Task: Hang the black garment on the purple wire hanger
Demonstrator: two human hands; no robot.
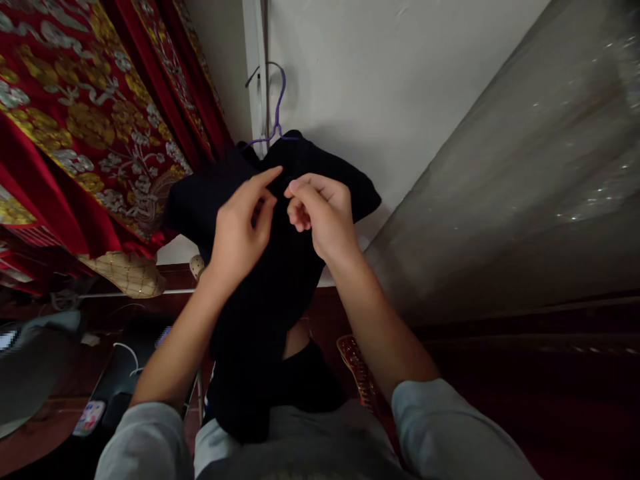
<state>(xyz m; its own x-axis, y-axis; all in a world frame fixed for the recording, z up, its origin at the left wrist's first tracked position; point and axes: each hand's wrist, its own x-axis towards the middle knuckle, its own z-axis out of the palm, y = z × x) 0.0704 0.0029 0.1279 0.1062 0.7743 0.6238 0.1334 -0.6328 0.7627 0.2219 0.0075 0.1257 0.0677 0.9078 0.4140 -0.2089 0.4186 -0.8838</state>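
A black garment (280, 287) hangs from a purple hanger (277, 110) hooked on a white wall trim. Both my hands work at its upper front, close together. My left hand (243, 223) has its fingers bent, the index finger stretched toward the collar area and touching the cloth. My right hand (320, 213) is curled, thumb and fingers pinched on a small part of the garment that I cannot make out against the dark cloth. The garment's lower part drapes down toward my lap.
Red curtains (75, 113) with gold and silver flower patterns hang at the left. A white wall (390, 73) is behind the garment. A grey plastic-covered surface (525, 200) slants at the right. A white cable (127, 353) and small items lie on the dark floor at lower left.
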